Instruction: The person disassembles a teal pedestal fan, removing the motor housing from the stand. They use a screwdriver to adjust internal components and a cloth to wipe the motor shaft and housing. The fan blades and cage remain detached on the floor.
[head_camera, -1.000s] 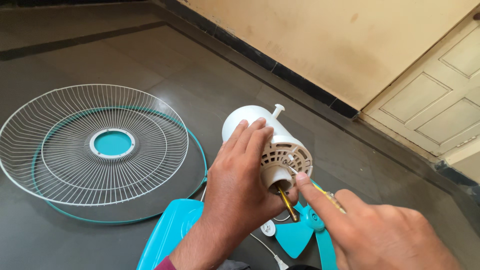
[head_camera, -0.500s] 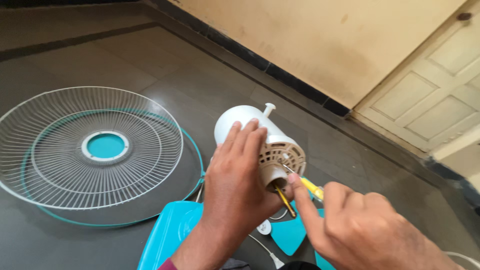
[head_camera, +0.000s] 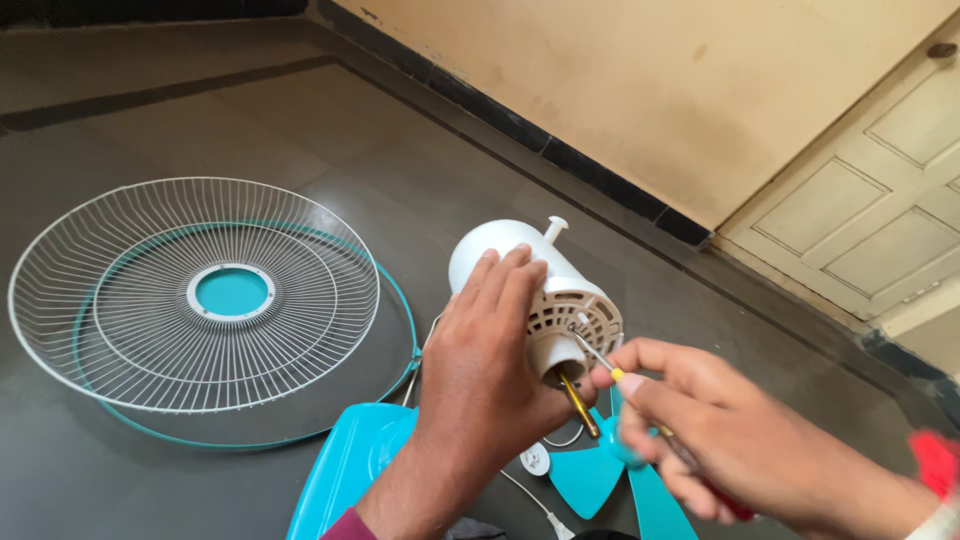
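At centre, the left hand (head_camera: 490, 370) grips a white fan motor (head_camera: 535, 285) above the dark floor (head_camera: 200, 110). The right hand (head_camera: 720, 430), at four o'clock, pinches a screwdriver (head_camera: 600, 362) against its vented face. A wire fan guard (head_camera: 195, 295) lies at nine o'clock.

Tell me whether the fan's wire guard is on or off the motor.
Off: the wire guard lies flat on the floor, apart from the motor.

- A round white wire fan guard (head_camera: 190, 300) with a teal centre disc lies on the dark floor (head_camera: 200, 120).
- A cream panelled door (head_camera: 860, 210).
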